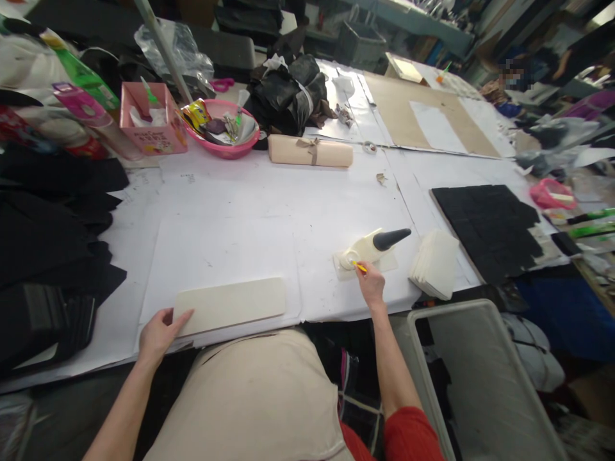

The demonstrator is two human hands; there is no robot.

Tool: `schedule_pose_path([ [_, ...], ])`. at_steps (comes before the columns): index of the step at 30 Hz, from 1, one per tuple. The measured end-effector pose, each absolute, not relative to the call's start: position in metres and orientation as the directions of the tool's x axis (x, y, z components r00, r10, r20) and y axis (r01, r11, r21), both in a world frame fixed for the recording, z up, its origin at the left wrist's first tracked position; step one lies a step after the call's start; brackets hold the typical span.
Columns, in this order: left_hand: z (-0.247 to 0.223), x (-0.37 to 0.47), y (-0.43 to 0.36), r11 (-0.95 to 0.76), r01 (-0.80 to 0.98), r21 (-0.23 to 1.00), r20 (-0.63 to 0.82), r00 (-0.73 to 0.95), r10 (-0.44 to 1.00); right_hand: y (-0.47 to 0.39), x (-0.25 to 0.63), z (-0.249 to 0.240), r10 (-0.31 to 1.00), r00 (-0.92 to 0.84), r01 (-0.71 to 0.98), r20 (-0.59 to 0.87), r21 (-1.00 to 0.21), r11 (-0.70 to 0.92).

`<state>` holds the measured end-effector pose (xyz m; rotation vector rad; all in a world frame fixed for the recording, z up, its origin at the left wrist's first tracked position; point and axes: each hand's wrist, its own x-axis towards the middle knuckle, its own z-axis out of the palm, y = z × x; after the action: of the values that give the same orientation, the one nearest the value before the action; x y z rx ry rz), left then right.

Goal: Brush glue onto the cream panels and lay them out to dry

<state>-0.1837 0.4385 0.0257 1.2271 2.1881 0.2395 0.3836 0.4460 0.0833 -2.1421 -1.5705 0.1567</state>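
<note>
A long cream board (pixel 230 306) with rounded right corners lies near the table's front edge. My left hand (pixel 161 330) holds its left end, with the thumb on top and the other fingers at the edge. My right hand (pixel 371 285) is closed on a thin yellow tool (pixel 360 267). The tool's tip is at the round opening of a cream container (pixel 364 248) with a black conical part (pixel 391 238) pointing right. To the right of the container stands a stack of cream pieces (pixel 435 262).
On the left are black pieces (pixel 48 230). A pink basket (pixel 225 150), a pink box (pixel 154 121) and a tied beige roll (pixel 288 150) stand at the back. Black sheets (pixel 494 224) lie right; a grey bin (pixel 494 384) is below the edge.
</note>
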Motion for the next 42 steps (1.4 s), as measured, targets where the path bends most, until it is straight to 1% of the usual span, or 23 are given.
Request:
schedule_pose_path([
  [3,0.025,-0.182,0.436,0.552,0.700,0.454,-0.403,-0.391,0.827,0.430,0.378,0.085,0.954,0.270,0.912,0.133,-0.354,-0.209],
  [5,0.025,-0.180,0.435,0.538,0.700,0.470,-0.368,-0.398,0.840,0.419,0.376,0.089,0.957,0.271,0.911,0.099,-0.347,-0.222],
  [8,0.026,-0.178,0.434,0.538,0.677,0.503,-0.348,-0.411,0.843,0.407,0.375,0.099,0.942,0.322,0.871,0.092,-0.418,-0.256],
  [10,0.028,-0.178,0.433,0.577,0.625,0.525,-0.380,-0.435,0.816,0.405,0.374,0.103,0.908,0.400,0.805,0.126,-0.521,-0.283],
  [12,0.029,-0.179,0.432,0.619,0.552,0.559,-0.408,-0.467,0.784,0.408,0.371,0.103,0.838,0.523,0.681,0.153,-0.667,-0.303],
  [13,0.029,-0.181,0.432,0.635,0.516,0.574,-0.421,-0.479,0.770,0.412,0.370,0.101,0.790,0.595,0.591,0.147,-0.746,-0.307],
  [15,0.028,-0.183,0.429,0.647,0.464,0.605,-0.431,-0.493,0.756,0.422,0.367,0.093,0.685,0.724,0.374,0.080,-0.880,-0.292],
  [17,0.027,-0.186,0.426,0.650,0.435,0.623,-0.433,-0.500,0.750,0.430,0.366,0.083,0.597,0.802,0.152,-0.029,-0.956,-0.252],
  [19,0.029,-0.186,0.423,0.648,0.417,0.637,-0.432,-0.504,0.748,0.434,0.366,0.074,0.533,0.835,-0.028,-0.137,-0.978,-0.208],
  [21,0.033,-0.184,0.422,0.637,0.397,0.661,-0.435,-0.490,0.756,0.429,0.367,0.069,0.472,0.853,-0.154,-0.222,-0.972,-0.179],
  [23,0.039,-0.182,0.422,0.621,0.375,0.689,-0.439,-0.466,0.768,0.419,0.368,0.067,0.405,0.872,-0.224,-0.275,-0.960,-0.168],
  [26,0.045,-0.182,0.425,0.610,0.330,0.721,-0.457,-0.434,0.776,0.401,0.358,0.070,0.354,0.889,-0.245,-0.292,-0.954,-0.171],
  [28,0.046,-0.185,0.428,0.602,0.273,0.750,-0.479,-0.403,0.780,0.391,0.336,0.079,0.374,0.880,-0.250,-0.293,-0.955,-0.158],
  [29,0.046,-0.187,0.429,0.600,0.244,0.762,-0.491,-0.385,0.781,0.388,0.319,0.085,0.410,0.864,-0.249,-0.292,-0.956,-0.154],
  [31,0.045,-0.191,0.431,0.598,0.190,0.778,-0.517,-0.348,0.782,0.385,0.273,0.098,0.530,0.800,-0.231,-0.283,-0.959,-0.162],
  [34,0.043,-0.200,0.434,0.609,0.120,0.784,-0.561,-0.281,0.778,0.389,0.188,0.115,0.743,0.614,-0.160,-0.268,-0.963,-0.215],
  [37,0.040,-0.209,0.437,0.623,0.066,0.780,-0.602,-0.192,0.775,0.397,0.106,0.118,0.881,0.390,-0.087,-0.267,-0.963,-0.254],
  [40,0.036,-0.216,0.441,0.634,0.039,0.773,-0.627,-0.108,0.771,0.406,0.044,0.111,0.933,0.219,-0.051,-0.287,-0.958,-0.283],
  [42,0.034,-0.219,0.443,0.640,0.030,0.767,-0.638,-0.070,0.767,0.410,0.013,0.105,0.937,0.157,-0.054,-0.313,-0.950,-0.309],
])
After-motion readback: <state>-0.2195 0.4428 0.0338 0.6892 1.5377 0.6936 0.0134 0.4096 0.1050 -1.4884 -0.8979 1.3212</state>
